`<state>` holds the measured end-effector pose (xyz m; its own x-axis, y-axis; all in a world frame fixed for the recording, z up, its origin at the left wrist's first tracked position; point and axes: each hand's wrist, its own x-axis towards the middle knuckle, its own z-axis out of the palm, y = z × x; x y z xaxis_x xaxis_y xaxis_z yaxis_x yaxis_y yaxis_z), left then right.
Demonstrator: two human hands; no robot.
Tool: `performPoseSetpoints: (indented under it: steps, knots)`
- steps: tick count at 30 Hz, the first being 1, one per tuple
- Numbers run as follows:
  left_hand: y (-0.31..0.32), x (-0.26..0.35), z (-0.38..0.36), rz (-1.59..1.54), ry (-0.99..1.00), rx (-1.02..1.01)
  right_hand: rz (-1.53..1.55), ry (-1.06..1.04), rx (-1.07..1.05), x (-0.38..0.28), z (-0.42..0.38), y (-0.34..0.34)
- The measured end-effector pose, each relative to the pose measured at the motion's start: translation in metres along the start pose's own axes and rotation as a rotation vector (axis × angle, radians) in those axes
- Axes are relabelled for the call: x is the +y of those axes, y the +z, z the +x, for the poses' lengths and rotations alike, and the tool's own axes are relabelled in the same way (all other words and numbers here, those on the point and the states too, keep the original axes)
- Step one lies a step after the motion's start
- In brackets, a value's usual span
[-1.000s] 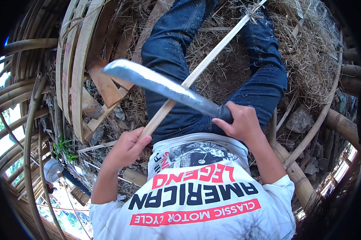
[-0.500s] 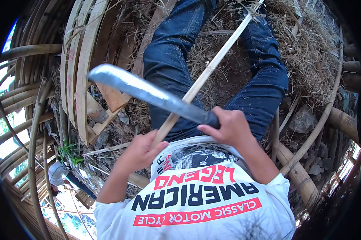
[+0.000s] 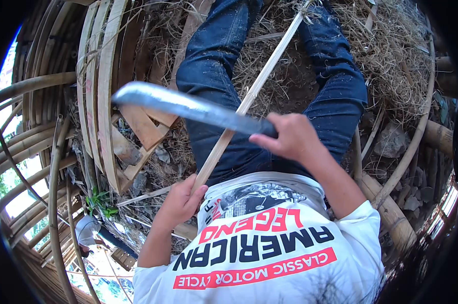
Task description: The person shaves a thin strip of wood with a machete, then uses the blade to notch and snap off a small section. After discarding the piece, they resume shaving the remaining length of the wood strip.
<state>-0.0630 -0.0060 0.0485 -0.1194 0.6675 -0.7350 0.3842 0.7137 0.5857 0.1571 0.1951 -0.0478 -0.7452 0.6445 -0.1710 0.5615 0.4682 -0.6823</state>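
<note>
My left hand (image 3: 180,202) is closed around the near end of a pale wooden strip (image 3: 269,71). The strip runs up between my legs, and curled shavings cling to its far end. My right hand (image 3: 292,139) grips the dark handle of a machete (image 3: 180,104). Its broad metal blade points left and lies across the strip, a short way beyond my left hand. Motion slightly blurs the blade.
Several sawn planks (image 3: 107,96) lean at the left beside a bamboo slat wall (image 3: 21,137). Dry fibrous shavings (image 3: 381,66) cover the ground at upper right. Bamboo poles (image 3: 391,213) and stones (image 3: 391,139) lie at right. Another person (image 3: 89,230) appears at lower left.
My right hand and the machete have moved slightly forward along the strip, away from my body. The view has shifted a little. My left hand still holds the strip.
</note>
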Motion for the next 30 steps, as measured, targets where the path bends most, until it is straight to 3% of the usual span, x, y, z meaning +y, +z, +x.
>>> performPoseSetpoints:
  steps: [4,15,30]
  knots:
    - [0.004,-0.015,-0.005,-0.026,0.050,-0.005,0.192,0.133,-0.040,0.031,0.009,-0.008]
    - [-0.002,-0.027,-0.016,-0.111,-0.019,-0.028,-0.038,-0.018,0.031,0.030,0.006,-0.011]
    - [-0.019,-0.028,-0.024,-0.155,-0.028,-0.049,-0.088,-0.022,0.027,0.031,0.003,-0.016]
